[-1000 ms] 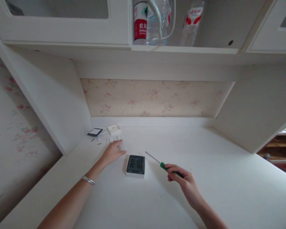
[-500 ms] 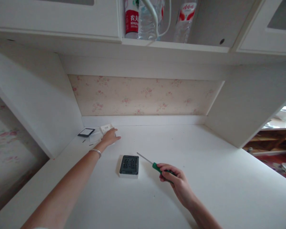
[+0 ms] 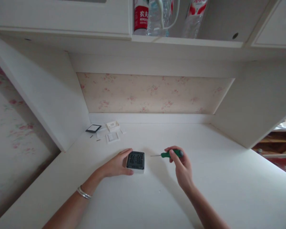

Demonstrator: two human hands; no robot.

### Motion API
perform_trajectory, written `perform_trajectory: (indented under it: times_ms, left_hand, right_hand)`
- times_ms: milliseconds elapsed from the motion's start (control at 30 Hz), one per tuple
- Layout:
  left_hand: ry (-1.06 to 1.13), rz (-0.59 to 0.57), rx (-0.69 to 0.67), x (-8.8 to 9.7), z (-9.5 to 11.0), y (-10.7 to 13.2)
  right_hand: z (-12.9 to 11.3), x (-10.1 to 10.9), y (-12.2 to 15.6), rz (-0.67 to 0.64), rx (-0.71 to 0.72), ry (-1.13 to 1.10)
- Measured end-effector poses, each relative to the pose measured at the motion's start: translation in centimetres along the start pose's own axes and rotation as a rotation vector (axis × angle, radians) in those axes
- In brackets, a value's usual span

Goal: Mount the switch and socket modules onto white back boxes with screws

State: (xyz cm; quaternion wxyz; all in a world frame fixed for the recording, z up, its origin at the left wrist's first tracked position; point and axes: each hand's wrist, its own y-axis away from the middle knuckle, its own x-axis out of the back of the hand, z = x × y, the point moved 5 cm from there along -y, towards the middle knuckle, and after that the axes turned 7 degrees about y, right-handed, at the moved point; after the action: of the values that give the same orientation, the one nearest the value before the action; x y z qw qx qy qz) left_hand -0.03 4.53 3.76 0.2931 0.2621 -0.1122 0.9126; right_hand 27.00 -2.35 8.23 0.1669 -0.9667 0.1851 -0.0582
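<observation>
A socket box (image 3: 136,160), white at the side with a dark inner face turned up, lies on the white desk (image 3: 143,203). My left hand (image 3: 118,163) grips it from the left, thumb at the near edge and fingers at the far edge. To its right, my right hand (image 3: 181,162) is closed round the green handle of a screwdriver (image 3: 168,154). The screwdriver's metal shaft points left towards the box, its tip a little short of it.
At the back left lie a dark-framed plate (image 3: 93,128), a white box-like part (image 3: 112,126), a white frame (image 3: 112,137) and small dark pieces. Plastic bottles (image 3: 194,17) and a white cable (image 3: 165,25) are in the shelf overhead. Side panels (image 3: 40,92) flank the desk.
My left hand has come from the white parts at the back left to the socket box and taken hold of it. The screwdriver has turned more level. The view has shifted slightly.
</observation>
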Motion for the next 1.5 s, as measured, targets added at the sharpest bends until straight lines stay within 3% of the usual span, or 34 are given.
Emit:
perform_trajectory:
  times_ms: [133,333,600,1067,1200,1367,1500]
  left_hand:
    - [-0.007,0.070,-0.021,-0.8,-0.5,-0.5]
    - [-0.120,0.247,-0.016,-1.8,-0.3,-1.1]
    - [-0.222,0.231,-0.008,-3.0,0.0,-1.0]
    - [-0.241,0.231,-0.009,-3.1,0.2,-1.1]
    - [-0.247,0.234,-0.016,-3.0,0.5,-1.0]
    - [-0.246,0.231,-0.037,-3.0,0.7,-1.0]
    - [-0.249,0.219,-0.039,-3.0,0.7,-1.0]
  right_hand:
    - [-2.7,-2.7,-2.5,0.088,0.077,-0.036]
    - [-5.2,-8.4,-5.2,-0.028,-0.026,-0.361]
    - [-6.6,-13.5,-5.1,-0.121,-0.073,-0.512]
    - [-5.6,-14.3,-4.5,-0.187,-0.050,-0.413]
    - [-6.5,-14.6,-4.2,-0.251,0.021,-0.190]
    - [-7.8,-14.3,-4.2,-0.220,0.159,0.120]
    - [-8.0,-14.1,-4.5,-0.303,0.185,0.337]
